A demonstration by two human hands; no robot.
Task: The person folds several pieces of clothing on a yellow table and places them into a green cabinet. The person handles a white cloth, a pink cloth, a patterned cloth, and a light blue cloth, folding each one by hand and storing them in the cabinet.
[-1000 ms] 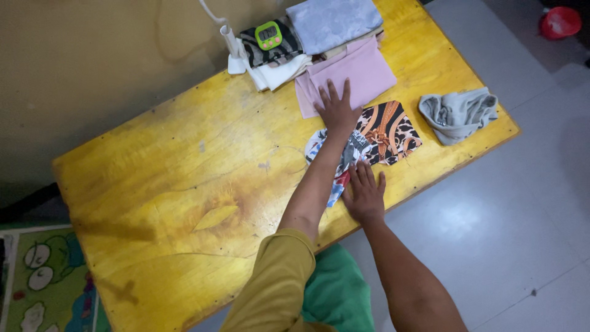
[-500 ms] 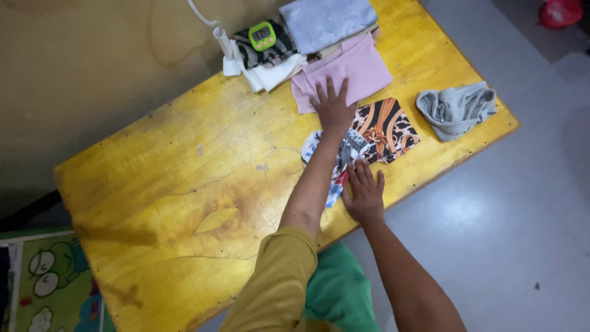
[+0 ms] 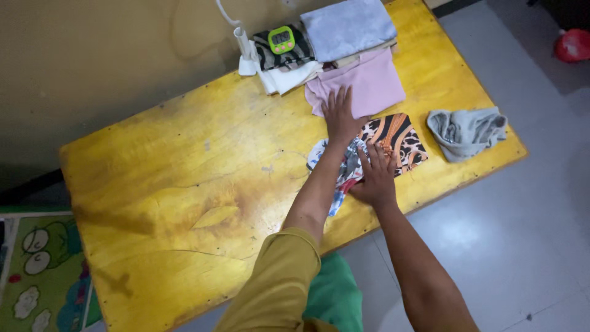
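Left hand (image 3: 340, 115) flat, fingers spread apart, pressing top edge of the patterned cloth (image 3: 349, 165), fingertips overlapping the pink cloth (image 3: 367, 86) at 12 o'clock. Right hand (image 3: 376, 174) also flat and spread, palm down on the same patterned cloth, gripping nothing. Cloth lies on the yellow surface (image 3: 184, 178), touching the animal-print cloth (image 3: 402, 138) at its 2 o'clock. Crumpled grey cloth (image 3: 467, 130) well apart at 3 o'clock. Green timer (image 3: 282, 39) on folded stack (image 3: 326, 37) at 11 o'clock.
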